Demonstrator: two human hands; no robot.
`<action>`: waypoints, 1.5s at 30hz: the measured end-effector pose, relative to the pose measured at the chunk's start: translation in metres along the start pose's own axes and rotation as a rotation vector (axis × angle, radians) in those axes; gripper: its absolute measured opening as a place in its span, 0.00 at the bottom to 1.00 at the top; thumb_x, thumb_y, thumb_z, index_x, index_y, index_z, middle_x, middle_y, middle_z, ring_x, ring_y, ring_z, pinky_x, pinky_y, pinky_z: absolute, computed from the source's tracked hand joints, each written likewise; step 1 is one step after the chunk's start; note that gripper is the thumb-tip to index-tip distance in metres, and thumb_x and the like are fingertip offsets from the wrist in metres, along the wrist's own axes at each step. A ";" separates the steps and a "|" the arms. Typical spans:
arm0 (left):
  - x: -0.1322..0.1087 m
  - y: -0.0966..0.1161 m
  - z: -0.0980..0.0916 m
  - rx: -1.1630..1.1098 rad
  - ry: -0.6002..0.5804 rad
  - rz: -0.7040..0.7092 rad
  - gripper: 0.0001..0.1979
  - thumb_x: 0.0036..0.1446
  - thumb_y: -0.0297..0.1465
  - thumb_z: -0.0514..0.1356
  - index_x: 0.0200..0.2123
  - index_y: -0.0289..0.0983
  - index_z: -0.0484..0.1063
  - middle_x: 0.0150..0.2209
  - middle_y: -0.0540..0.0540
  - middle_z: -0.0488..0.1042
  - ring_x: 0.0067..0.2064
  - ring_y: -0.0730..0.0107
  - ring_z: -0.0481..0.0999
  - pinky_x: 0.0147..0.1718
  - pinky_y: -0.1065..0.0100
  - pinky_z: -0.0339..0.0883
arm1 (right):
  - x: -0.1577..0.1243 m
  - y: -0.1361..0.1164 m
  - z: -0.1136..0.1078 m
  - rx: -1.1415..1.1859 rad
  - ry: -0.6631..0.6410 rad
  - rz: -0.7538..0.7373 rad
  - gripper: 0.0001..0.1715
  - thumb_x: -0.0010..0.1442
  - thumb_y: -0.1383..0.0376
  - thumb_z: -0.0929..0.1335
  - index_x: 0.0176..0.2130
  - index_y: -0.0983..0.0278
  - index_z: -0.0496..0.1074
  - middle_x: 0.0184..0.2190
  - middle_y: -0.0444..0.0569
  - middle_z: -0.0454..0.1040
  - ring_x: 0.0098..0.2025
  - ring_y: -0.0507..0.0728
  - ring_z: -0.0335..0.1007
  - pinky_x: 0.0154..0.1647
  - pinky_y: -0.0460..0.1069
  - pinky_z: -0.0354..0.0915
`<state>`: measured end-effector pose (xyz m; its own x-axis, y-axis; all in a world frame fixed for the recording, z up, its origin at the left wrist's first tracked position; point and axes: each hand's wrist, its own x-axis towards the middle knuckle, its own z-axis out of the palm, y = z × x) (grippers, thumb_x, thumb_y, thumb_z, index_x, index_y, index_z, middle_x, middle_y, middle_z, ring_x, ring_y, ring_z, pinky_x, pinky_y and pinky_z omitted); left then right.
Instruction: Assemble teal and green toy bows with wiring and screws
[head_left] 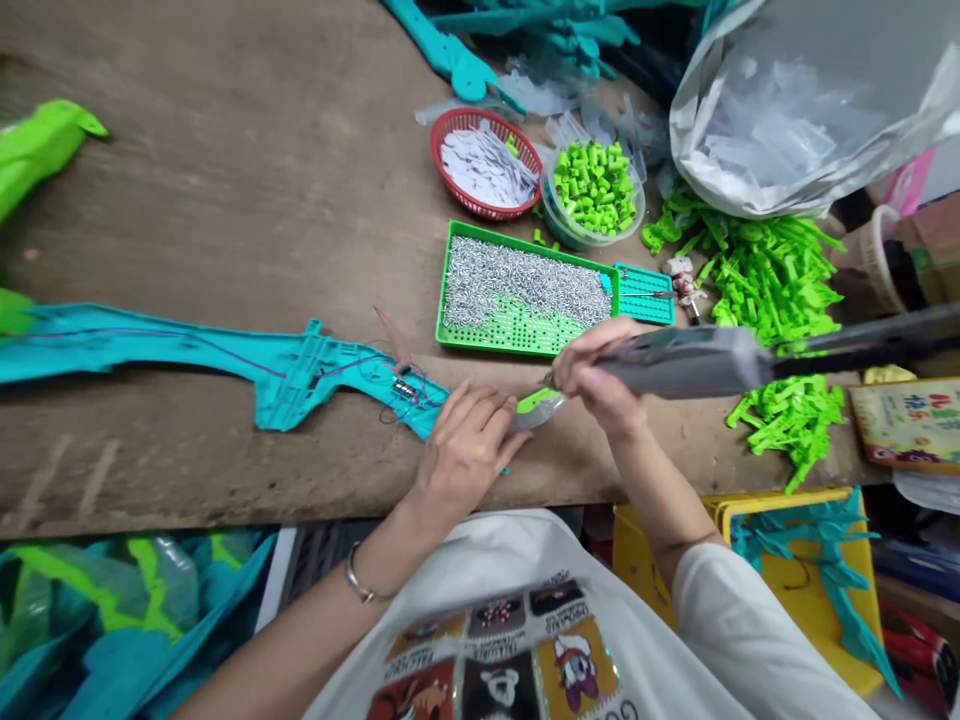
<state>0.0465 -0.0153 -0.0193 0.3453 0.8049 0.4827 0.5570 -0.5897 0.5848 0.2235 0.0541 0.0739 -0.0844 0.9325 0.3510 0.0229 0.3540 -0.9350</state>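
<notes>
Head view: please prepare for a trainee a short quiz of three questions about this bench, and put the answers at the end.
1. Which hand holds the grey tool, and where is the other hand?
2. True or false: the metal pieces lie in the red basket.
3. What does the round tub to the right of the red basket hold? A) metal pieces; B) green pieces; C) grey tools.

Key:
1. The right hand; the left hand is at one end of the teal part.
2. False; they lie in the green tray.
3. B.
</notes>
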 end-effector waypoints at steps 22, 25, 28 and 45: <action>0.002 0.000 -0.002 0.010 -0.009 0.005 0.15 0.64 0.35 0.66 0.51 0.36 0.74 0.46 0.40 0.82 0.52 0.55 0.79 0.63 0.49 0.66 | 0.033 0.038 0.000 -0.098 0.226 0.119 0.24 0.55 0.46 0.75 0.40 0.60 0.71 0.19 0.36 0.64 0.19 0.50 0.63 0.23 0.48 0.63; 0.003 0.000 -0.004 0.005 -0.010 -0.001 0.15 0.63 0.35 0.66 0.51 0.35 0.74 0.47 0.40 0.81 0.52 0.55 0.79 0.63 0.49 0.66 | 0.032 0.024 -0.005 -0.097 0.266 0.065 0.23 0.57 0.46 0.74 0.43 0.59 0.71 0.19 0.36 0.64 0.20 0.50 0.63 0.24 0.48 0.63; 0.004 0.000 -0.007 -0.005 -0.016 0.004 0.16 0.62 0.35 0.67 0.51 0.35 0.74 0.48 0.39 0.81 0.52 0.54 0.80 0.63 0.48 0.66 | 0.023 0.000 -0.021 -0.136 0.321 0.000 0.21 0.58 0.47 0.73 0.42 0.57 0.70 0.20 0.36 0.62 0.20 0.51 0.63 0.26 0.50 0.65; 0.007 0.002 -0.010 0.017 -0.038 0.027 0.17 0.60 0.34 0.69 0.51 0.36 0.74 0.48 0.39 0.82 0.52 0.53 0.80 0.63 0.48 0.68 | -0.011 0.016 -0.063 -0.154 0.406 0.157 0.20 0.56 0.50 0.74 0.37 0.59 0.69 0.18 0.35 0.65 0.20 0.50 0.65 0.26 0.48 0.65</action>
<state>0.0426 -0.0116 -0.0088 0.3883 0.7910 0.4727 0.5596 -0.6100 0.5611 0.2873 0.0537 0.0581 0.3279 0.9173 0.2260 0.1543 0.1840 -0.9707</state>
